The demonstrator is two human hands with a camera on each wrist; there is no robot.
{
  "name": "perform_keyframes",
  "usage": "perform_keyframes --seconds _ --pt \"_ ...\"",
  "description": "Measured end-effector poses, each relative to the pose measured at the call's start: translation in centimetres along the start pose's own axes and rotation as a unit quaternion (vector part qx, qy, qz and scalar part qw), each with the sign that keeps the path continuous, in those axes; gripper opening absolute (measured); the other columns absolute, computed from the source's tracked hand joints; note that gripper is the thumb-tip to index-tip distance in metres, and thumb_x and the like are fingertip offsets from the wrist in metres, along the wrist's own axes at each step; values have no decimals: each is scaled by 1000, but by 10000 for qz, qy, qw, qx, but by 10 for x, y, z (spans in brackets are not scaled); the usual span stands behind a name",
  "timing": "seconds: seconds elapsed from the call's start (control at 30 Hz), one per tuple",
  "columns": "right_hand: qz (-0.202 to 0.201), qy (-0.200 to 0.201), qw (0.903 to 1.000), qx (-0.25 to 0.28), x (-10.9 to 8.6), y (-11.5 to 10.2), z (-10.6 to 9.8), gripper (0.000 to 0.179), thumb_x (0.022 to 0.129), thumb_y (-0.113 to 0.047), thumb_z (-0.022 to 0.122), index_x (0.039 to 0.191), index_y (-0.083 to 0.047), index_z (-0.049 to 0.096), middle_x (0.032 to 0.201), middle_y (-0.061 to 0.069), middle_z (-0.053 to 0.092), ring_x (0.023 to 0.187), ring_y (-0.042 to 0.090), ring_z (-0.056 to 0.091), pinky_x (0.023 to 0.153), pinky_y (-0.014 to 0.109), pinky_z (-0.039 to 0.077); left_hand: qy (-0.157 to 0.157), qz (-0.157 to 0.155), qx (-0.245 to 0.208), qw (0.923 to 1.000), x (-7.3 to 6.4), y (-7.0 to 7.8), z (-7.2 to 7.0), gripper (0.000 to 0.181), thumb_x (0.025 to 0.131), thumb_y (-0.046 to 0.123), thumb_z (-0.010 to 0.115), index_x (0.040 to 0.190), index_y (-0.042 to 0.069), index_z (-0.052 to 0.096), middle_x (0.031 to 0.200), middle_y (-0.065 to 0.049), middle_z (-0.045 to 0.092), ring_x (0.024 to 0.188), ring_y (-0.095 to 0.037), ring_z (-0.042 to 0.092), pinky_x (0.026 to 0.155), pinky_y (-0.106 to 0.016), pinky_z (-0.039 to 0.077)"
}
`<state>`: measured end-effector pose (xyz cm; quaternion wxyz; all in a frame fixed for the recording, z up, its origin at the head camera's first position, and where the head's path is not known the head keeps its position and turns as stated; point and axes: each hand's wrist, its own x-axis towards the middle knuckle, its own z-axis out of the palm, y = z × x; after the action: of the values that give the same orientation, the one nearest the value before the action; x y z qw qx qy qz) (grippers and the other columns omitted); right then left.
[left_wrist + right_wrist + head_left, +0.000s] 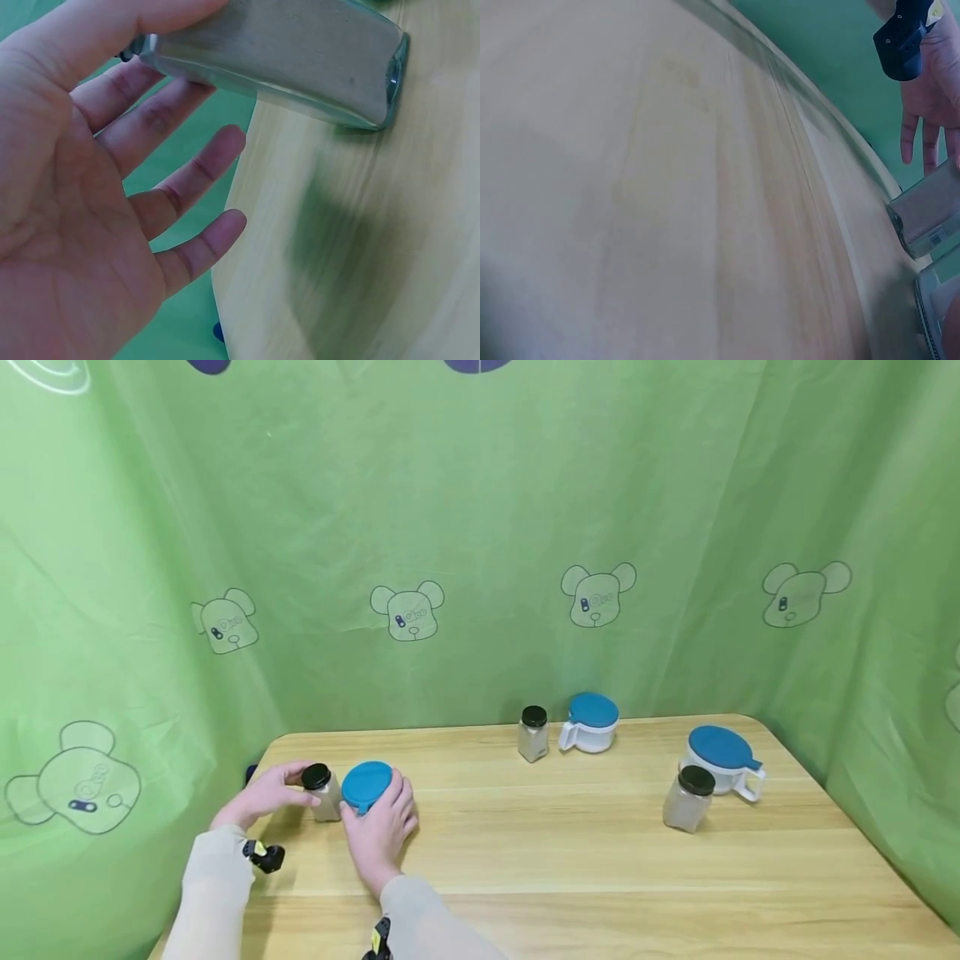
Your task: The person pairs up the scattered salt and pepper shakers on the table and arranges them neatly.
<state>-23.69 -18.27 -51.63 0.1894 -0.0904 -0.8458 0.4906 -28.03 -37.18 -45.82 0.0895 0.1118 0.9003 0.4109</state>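
Observation:
At the table's left end, my left hand (266, 793) pinches a square glass jar (327, 802) with a black lid and pale contents, thumb on the near side. In the left wrist view the same jar (292, 60) shows its base close to the wood, while the lower fingers (202, 169) are spread off it. Just right of it, my right hand (381, 831) grips a small pot with a blue lid (366, 783), thumb and fingers on either side. The hand hides most of the pot's body. A sliver of the pot (928, 300) appears in the right wrist view.
Toward the back stand another black-lidded jar (533, 737) and a white handled pot (592, 735) with a blue lid. On the right, a jar (686, 802) stands before a second white pot (723, 772). A green curtain (480, 527) surrounds the wooden table (562, 860).

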Motion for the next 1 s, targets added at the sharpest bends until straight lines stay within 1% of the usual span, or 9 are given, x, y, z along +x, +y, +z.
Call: perform_keyframes --seconds 0.17,0.27,0.33,0.47,0.57,0.67,0.77,0.9,1.0 --pt "-47 -127 9999 81 -2 2 -3 102 71 -49 82 151 -18 27 150 10 35 136 29 36 109 57 30 43 4 -143 9999 -2 -2 3 63 82 21 77 135 3 51 133 -20 60 131 -44 47 109 -67 29" --pt "-186 -149 9997 76 -3 3 -5 105 70 -51 83 153 -20 25 152 9 34 137 29 36 109 57 30 63 19 -205 9998 -4 -3 3 67 82 21 77 139 4 47 135 -22 58 132 -45 45 108 -69 28" --pt "-302 -170 9994 55 -4 3 -7 106 69 -52 82 153 -22 24 153 8 33 137 28 36 109 57 31 174 63 -226 9996 -6 -3 4 72 81 20 78 142 4 44 135 -24 57 131 -46 46 108 -69 29" --pt "-506 -198 9985 84 -5 4 -10 106 69 -52 82 153 -25 24 154 7 33 138 29 37 111 57 32 559 247 -96 9981 -11 -2 3 77 80 19 79 145 3 39 137 -28 53 128 -47 47 105 -67 34" --pt "-618 -177 9978 152 -5 6 -12 103 70 -52 81 153 -25 26 154 6 33 137 29 38 110 56 33 846 305 3 9960 -17 0 3 77 81 22 79 144 3 39 141 -27 49 130 -49 43 105 -67 34" --pt "-758 -161 9968 204 -3 7 -15 97 73 -53 79 151 -25 30 154 3 34 135 27 40 109 54 34 1100 280 134 9934 -24 6 2 74 83 25 77 144 4 40 143 -25 47 130 -48 42 102 -68 34" --pt "-954 -138 9952 186 -1 7 -19 87 77 -54 74 149 -25 34 153 2 36 133 25 43 108 51 37 1432 309 222 9890 -31 13 2 69 85 23 75 142 3 42 142 -25 48 128 -46 43 100 -69 35" --pt "-1218 -109 9923 177 2 6 -27 74 84 -54 68 145 -23 40 149 2 41 131 23 45 106 49 40 1897 394 258 9807 -38 21 2 62 86 19 74 139 2 46 140 -24 51 125 -40 47 101 -65 38" --pt "-1359 -174 9901 315 6 5 -34 65 87 -49 66 141 -20 45 146 1 44 133 22 44 107 49 40 2206 430 260 9741 -42 27 3 59 87 19 73 137 2 48 138 -22 54 121 -24 49 100 -62 40"
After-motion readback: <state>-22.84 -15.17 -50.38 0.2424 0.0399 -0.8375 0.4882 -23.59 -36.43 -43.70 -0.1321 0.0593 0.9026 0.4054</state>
